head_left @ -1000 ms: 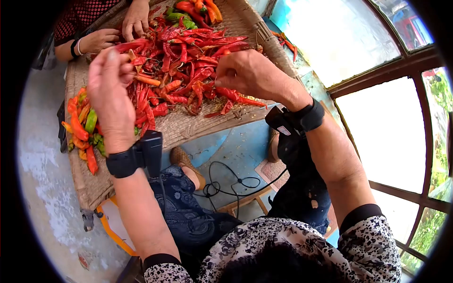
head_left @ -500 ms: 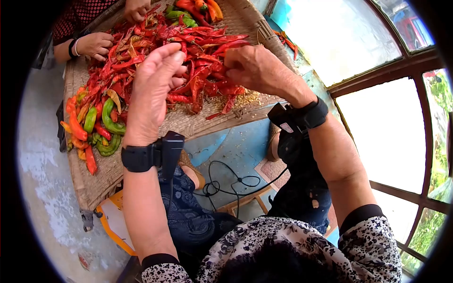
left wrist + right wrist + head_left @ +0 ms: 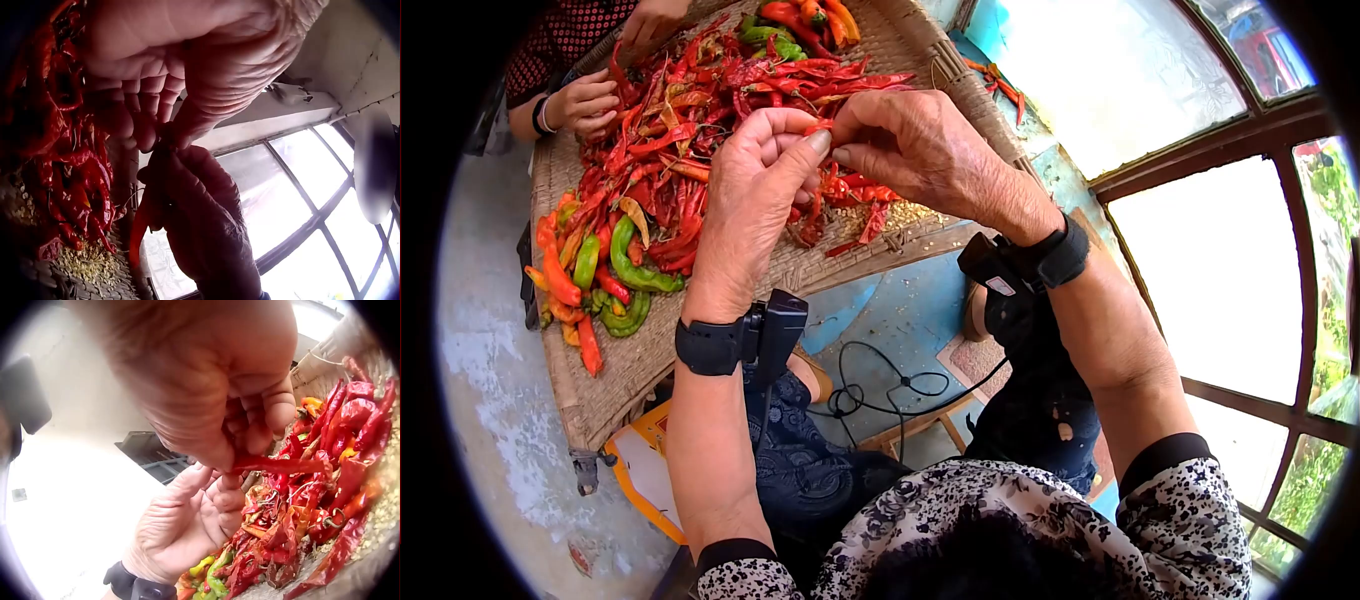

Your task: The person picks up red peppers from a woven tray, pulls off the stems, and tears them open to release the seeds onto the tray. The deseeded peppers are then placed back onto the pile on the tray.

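Observation:
A red chili pepper (image 3: 281, 465) is held between the two hands above the front of a pile of red chilies (image 3: 675, 150). My left hand (image 3: 745, 200) pinches one end of it between thumb and forefinger. Close against those fingertips, my right hand (image 3: 935, 155) grips the same pepper with thumb and bent fingers. Its red body sticks out past the right fingers in the right wrist view, and in the left wrist view it hangs below them. In the head view the fingers hide most of it.
The chilies lie on a woven tray (image 3: 700, 325), with pale seeds (image 3: 910, 215) near its front edge. Green and orange peppers (image 3: 587, 262) form a heap at the left corner. Across the tray, another person's hand (image 3: 585, 102) touches the pile. A window (image 3: 1210, 270) stands at right.
My left hand has moved right from over the left of the pile to meet the right hand, where both now hold the pepper. The other person's hands have shifted left.

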